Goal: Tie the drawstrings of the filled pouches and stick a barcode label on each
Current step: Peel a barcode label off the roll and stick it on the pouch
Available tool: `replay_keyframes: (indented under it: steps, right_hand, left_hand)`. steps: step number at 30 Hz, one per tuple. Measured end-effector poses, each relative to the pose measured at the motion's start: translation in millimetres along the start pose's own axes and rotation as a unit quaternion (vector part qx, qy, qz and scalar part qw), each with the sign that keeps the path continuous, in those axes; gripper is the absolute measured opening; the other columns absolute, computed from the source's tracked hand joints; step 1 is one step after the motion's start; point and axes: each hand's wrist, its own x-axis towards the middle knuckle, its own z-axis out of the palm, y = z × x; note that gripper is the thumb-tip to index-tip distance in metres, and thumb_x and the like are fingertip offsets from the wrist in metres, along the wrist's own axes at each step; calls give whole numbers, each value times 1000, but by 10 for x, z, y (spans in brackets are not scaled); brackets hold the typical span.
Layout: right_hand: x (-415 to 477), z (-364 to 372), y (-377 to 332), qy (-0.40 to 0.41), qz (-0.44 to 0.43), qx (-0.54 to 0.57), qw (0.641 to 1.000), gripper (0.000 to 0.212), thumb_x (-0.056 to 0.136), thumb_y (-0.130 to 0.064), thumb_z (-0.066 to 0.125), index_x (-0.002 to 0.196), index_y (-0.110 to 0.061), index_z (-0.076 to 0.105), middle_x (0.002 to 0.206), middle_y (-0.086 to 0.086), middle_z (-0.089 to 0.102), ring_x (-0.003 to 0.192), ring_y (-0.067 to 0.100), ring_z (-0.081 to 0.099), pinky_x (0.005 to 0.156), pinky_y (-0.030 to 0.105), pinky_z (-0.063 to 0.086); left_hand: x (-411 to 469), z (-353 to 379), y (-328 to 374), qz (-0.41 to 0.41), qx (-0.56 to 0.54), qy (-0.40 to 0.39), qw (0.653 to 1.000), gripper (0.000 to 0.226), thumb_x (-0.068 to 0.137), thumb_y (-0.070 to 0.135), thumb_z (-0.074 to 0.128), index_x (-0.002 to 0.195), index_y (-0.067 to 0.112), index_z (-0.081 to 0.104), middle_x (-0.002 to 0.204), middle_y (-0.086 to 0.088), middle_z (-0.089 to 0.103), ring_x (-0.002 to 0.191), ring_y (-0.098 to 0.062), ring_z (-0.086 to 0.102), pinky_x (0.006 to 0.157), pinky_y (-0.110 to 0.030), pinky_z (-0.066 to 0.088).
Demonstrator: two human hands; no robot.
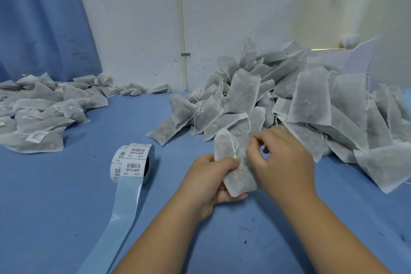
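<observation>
**Tying the drawstring: hold and layout at this step**

Take every position from the label roll (133,160), which stands on edge on the blue table cover (178,240).

1. Work piece. The pouch (236,181) is just right of the label roll, lifted off the cover between your hands. It is a thin, translucent non-woven bag, roughly rectangular, with dark loose filling showing through.
2. Left hand (208,177). It grips the pouch body, thumb across the front and fingers curled beneath. This likely steadies the filling while the neck is worked.
3. Right hand (282,162). Its fingers are curled, with thumb and forefinger closed on the upper edge of the pouch. Whether the drawstring also lies between them cannot be told.
4. Drawstring (232,147). This thin white cord runs down the pouch face to a small loop beside your left thumb.
5. Stock. The untied pile (311,100) lies right of and beyond the label roll, close to your tying hand.
6. Output. The labelled pouches (40,104) lie left of and beyond the label roll, well apart from the stock, presumably to prevent mixing.
7. Backing strip (124,202). This glossy pale-blue liner trails from the label roll towards you. The printed barcode labels face outward, ready for peeling.
</observation>
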Motion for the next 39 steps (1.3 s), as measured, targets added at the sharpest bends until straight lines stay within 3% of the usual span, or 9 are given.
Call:
replay_keyframes:
  steps: [6, 14, 18, 24, 27, 30, 33, 37, 39]
  right_hand:
    - [-62, 12, -18, -48, -89, 17, 995, 25, 83, -27, 50, 70, -14, 68, 69, -2, 62, 66, 20, 57, 55, 30, 45]
    - [-70, 3, 5, -162, -88, 27, 983, 14, 81, -22, 60, 79, -20, 74, 75, -7, 59, 73, 16, 56, 55, 35, 48]
    - [-52, -23, 25, -186, -86, 43, 978, 9, 83, -21, 65, 82, -21, 74, 78, -10, 59, 76, 15, 56, 59, 37, 49]
    - [-57, -47, 5, -224, -92, 73, 968, 22, 82, -32, 59, 91, -26, 78, 86, -11, 60, 84, 15, 55, 66, 40, 50]
    - [-60, -50, 9, -222, -102, 102, 964, 20, 82, -29, 61, 90, -27, 79, 88, -10, 62, 86, 17, 55, 70, 39, 50]
    - [-46, -36, 20, -216, -35, 189, 957, 17, 82, -23, 62, 81, -25, 79, 86, -13, 64, 88, 10, 58, 77, 24, 45]
    - [-8, -7, 46, -177, 109, 254, 945, 14, 86, -18, 68, 81, -29, 75, 87, -16, 66, 85, 4, 60, 69, 11, 41]
    - [33, 10, 102, -225, 281, 306, 881, 21, 83, -35, 72, 103, -33, 67, 96, -12, 68, 85, 0, 64, 67, 12, 46]
    - [24, 11, 104, -253, 309, 348, 848, 16, 82, -35, 74, 96, -26, 73, 92, -6, 73, 86, 11, 70, 71, 26, 55]
  left_hand:
    - [-3, -31, 21, 10, -4, 10, 1000, 19, 91, 9, 63, 107, 0, 65, 84, -15, 75, 72, -24, 75, 55, -31, 57]
    - [3, -87, 45, 40, 0, -2, 999, 18, 90, 3, 57, 104, 0, 68, 93, -19, 75, 81, -28, 74, 67, -38, 60]
    - [9, -106, 64, 47, -6, -2, 999, 22, 88, -1, 48, 103, -1, 65, 85, -18, 75, 75, -29, 73, 64, -37, 59]
    - [-4, -109, 98, 51, -19, 16, 998, 32, 91, 15, 47, 109, -3, 67, 91, -20, 75, 76, -27, 73, 60, -33, 58]
    - [-8, -106, 93, 57, -33, 29, 997, 24, 94, 18, 55, 105, 0, 66, 91, -17, 76, 75, -25, 74, 59, -31, 57]
    - [-19, -93, 78, 60, -36, 35, 997, 16, 94, 10, 59, 106, 2, 66, 87, -14, 76, 73, -23, 74, 59, -34, 59]
    - [-8, -89, 69, 72, -21, 41, 996, 20, 92, 3, 60, 112, 3, 66, 98, -16, 76, 84, -29, 74, 70, -44, 62]
    - [-33, -64, 61, 87, 8, 3, 996, 28, 88, -2, 64, 115, 4, 65, 106, -16, 74, 99, -33, 72, 85, -46, 59]
    - [-48, -50, 49, 97, 33, -25, 994, 37, 79, 2, 67, 116, 5, 65, 110, -17, 73, 104, -34, 70, 95, -50, 54]
